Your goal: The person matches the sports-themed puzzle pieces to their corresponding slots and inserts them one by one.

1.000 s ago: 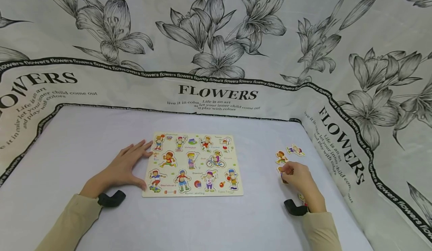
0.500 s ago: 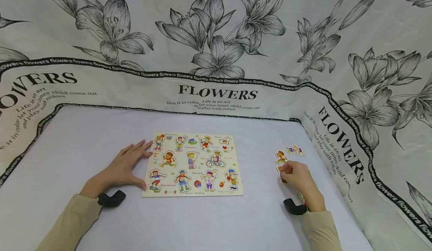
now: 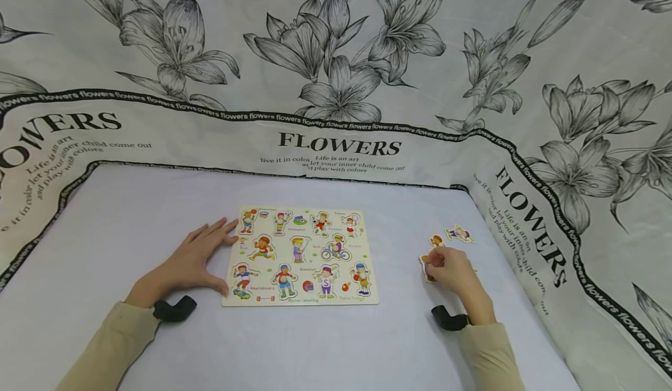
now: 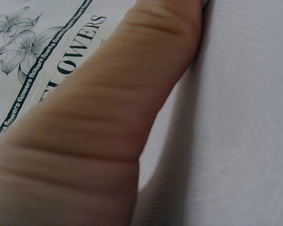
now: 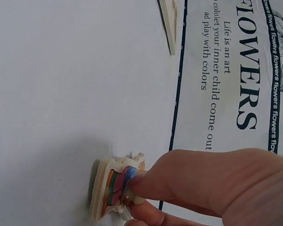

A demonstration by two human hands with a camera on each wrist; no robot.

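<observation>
One figure piece (image 5: 114, 189) is pinched in the right hand (image 3: 455, 273), well apart from the puzzle board (image 3: 283, 250) on the white counter (image 3: 304, 350), near loose pieces (image 3: 459, 234). The left hand (image 3: 191, 262), fingers spread, touches the board's left edge.

My head view gives me soft, even light over the surface (image 3: 315, 350). Both wrist views look dimmer, the left hand (image 4: 92, 122) casting a soft-edged shadow.
</observation>
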